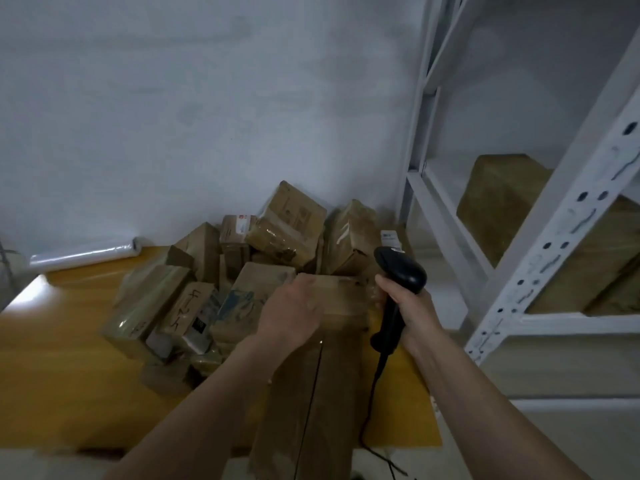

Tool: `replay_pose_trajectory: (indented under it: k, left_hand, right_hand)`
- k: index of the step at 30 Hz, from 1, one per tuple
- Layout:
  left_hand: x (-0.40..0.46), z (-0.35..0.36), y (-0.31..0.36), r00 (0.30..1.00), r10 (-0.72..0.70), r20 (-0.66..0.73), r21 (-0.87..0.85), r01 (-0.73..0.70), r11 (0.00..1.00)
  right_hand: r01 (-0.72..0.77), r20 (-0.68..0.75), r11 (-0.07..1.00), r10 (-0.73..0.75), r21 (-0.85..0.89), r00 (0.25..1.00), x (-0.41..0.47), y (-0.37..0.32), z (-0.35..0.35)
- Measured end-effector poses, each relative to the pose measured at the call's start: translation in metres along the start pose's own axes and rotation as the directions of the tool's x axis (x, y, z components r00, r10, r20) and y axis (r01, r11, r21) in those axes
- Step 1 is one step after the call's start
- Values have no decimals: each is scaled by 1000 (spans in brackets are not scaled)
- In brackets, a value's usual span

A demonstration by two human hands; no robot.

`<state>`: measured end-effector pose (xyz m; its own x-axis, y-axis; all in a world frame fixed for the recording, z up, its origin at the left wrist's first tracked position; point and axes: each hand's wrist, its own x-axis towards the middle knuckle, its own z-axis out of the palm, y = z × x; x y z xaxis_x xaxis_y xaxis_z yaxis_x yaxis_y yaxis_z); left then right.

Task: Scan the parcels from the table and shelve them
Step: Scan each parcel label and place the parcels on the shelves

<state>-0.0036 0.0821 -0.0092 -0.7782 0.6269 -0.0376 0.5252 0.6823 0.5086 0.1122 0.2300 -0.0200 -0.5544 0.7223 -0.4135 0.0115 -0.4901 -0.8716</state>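
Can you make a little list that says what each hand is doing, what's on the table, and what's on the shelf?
left hand: left hand rests on the far end of a long brown cardboard parcel
right hand: right hand grips a black handheld barcode scanner
table: orange wooden table holds a heap of brown taped parcels and a clear plastic film roll
shelf: white metal shelf rack holds large brown wrapped parcels

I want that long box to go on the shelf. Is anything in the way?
Nothing visible blocks it. The left hand already rests on the long box, and the shelf opens just to the right. The right hand holds the scanner in between, though.
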Motion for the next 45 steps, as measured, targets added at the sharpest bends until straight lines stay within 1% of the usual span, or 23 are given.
replay_pose_trajectory:
  k: [4, 9, 11, 13, 17, 20, 23, 27, 30, 32, 36, 38, 40, 42, 45]
  left_hand:
    - [56, 13, 22, 999, -23, 38, 103, 19, 995]
    - [124, 46, 62, 1000, 19, -5, 131, -18, 991]
    - [143, 63, 77, 999, 24, -47, 140, -17, 990]
    - [160, 79, 89, 998, 13, -58, 160, -4, 987]
    - [192, 107, 105, 999, -28, -46, 254, 39, 966]
    - [207, 121, 105, 993, -115, 14, 343, 104, 934]
    - [213, 125, 103, 988, -147, 37, 427, 117, 897]
    - [217, 121, 102, 980, -178, 89, 437, 122, 891]
    - [220, 102, 100, 972, -207, 115, 369, 152, 917]
    - [221, 84, 95, 965, -232, 123, 289, 189, 938]
    - [212, 45, 83, 967, -242, 81, 31, 240, 970]
    - [205, 31, 71, 975, -212, 61, -166, 219, 961]
    - [194, 17, 58, 984, -173, 41, -413, 174, 894]
    - [179, 4, 46, 989, -142, 35, -615, 133, 777]
    - [154, -12, 29, 985, -138, 106, -781, 168, 601]
  right_hand:
    - [-72, -68, 996, 75, 52, 995, 61, -5, 1]
    - [-143, -173, 986, 156, 82, 972, 122, -2, -3]
    - [-147, -222, 988, 155, 52, 963, 141, 3, -3]
    - [-140, -261, 990, 140, 18, 955, 155, 7, 0]
    - [-51, -337, 999, 46, -7, 940, 188, 26, 2]
    - [-57, -339, 998, 59, 18, 939, 193, 24, 6]
    - [-61, -311, 997, 71, 41, 948, 192, 23, 8]
    - [-90, -302, 994, 102, 54, 948, 195, 27, 4]
    - [-107, -285, 993, 116, 49, 952, 197, 29, 1]
    - [-123, -285, 992, 128, 36, 950, 195, 28, 1]
    - [-140, -266, 990, 142, 26, 953, 188, 21, 6]
    - [-142, -268, 990, 143, 23, 953, 182, 17, 9]
    - [-133, -265, 991, 137, 31, 955, 175, 13, 10]
    - [-116, -246, 992, 123, 42, 961, 164, 7, 12]
    - [-70, -171, 996, 79, 60, 982, 142, -3, 17]
